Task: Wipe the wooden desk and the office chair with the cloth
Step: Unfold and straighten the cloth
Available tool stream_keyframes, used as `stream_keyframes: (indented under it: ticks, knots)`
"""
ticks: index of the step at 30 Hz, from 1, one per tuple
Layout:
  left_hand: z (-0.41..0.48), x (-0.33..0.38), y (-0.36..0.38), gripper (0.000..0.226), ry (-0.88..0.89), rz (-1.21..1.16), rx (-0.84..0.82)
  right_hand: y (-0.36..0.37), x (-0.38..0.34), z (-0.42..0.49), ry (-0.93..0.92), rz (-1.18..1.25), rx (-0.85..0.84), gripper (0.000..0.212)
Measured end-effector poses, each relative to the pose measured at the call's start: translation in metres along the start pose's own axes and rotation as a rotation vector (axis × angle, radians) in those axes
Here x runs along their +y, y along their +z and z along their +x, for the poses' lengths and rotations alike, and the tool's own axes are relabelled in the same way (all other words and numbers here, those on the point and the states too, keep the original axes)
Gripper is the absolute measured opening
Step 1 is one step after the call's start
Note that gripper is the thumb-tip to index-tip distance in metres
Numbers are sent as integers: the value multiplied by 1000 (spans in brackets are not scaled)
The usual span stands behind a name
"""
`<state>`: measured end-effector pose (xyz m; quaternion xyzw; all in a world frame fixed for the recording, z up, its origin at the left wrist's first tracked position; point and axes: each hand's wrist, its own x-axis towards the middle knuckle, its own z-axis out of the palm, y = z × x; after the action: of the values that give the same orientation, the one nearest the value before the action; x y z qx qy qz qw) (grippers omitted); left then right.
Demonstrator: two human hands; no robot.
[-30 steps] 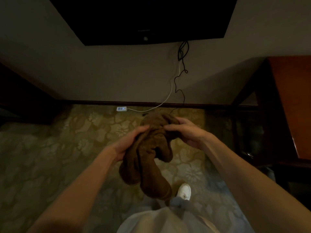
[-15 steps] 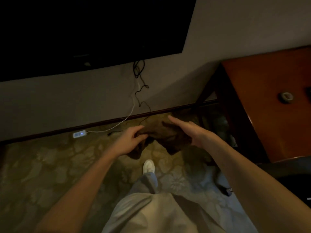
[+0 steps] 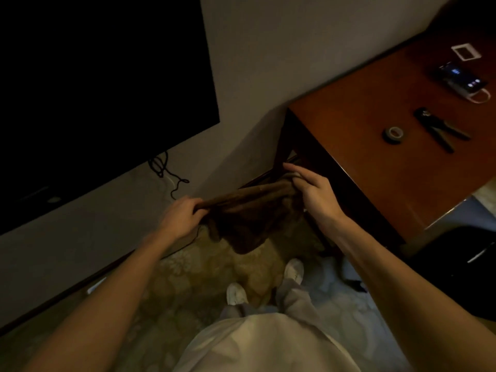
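A brown cloth hangs stretched between my two hands in front of me, above the patterned carpet. My left hand grips its left end with curled fingers. My right hand pinches its right end, index finger extended, just left of the desk's near corner. The reddish wooden desk stands at the right against the wall. Part of a dark office chair shows at the right edge, below the desk's front edge.
On the desk lie a tape roll, dark pliers, a phone with a white cable, and a small white frame. A large black TV hangs on the left wall with cables below. My feet stand on the carpet.
The view has swung right, bringing more of the desk into sight. My hands have pulled apart and spread the bunched cloth into a stretched band, now closer to the desk corner.
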<state>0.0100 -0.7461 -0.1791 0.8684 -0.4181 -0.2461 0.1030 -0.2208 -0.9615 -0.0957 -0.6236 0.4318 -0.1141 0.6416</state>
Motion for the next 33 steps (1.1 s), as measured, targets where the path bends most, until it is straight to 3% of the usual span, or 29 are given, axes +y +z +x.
stream_keyframes:
  ticks: [4,7,10,12,14,16,18,23,24,27,33]
  knots:
    - [13,6,15,20,-195,-340,101,-20,9,18,188,-90,-97,42]
    - [15,24,22,16,-380,-722,90,-32,20,27,282,-61,-138,34]
    - [11,27,25,22,-570,-1119,-61,-40,36,33,307,36,-105,44]
    - [4,24,28,40,-699,-1427,-186,-42,48,38,325,84,-61,48]
    - [-6,26,30,47,-783,-1593,-281,-39,59,40,377,126,-59,34]
    - [-12,28,39,44,-854,-1596,-337,-34,71,39,455,143,-105,15]
    - [-19,31,53,51,-962,-1580,-324,-26,80,37,517,69,-106,23]
    - [-41,21,84,22,-1067,-1238,-427,-11,111,35,442,-390,-163,16]
    - [-48,12,90,22,-1048,-1166,-476,-9,116,34,402,-467,-180,22]
    - [-66,1,92,51,-945,-916,-652,-5,121,28,301,-598,-203,20]
    - [-71,13,78,54,-731,-462,-775,8,134,17,216,-632,-141,25]
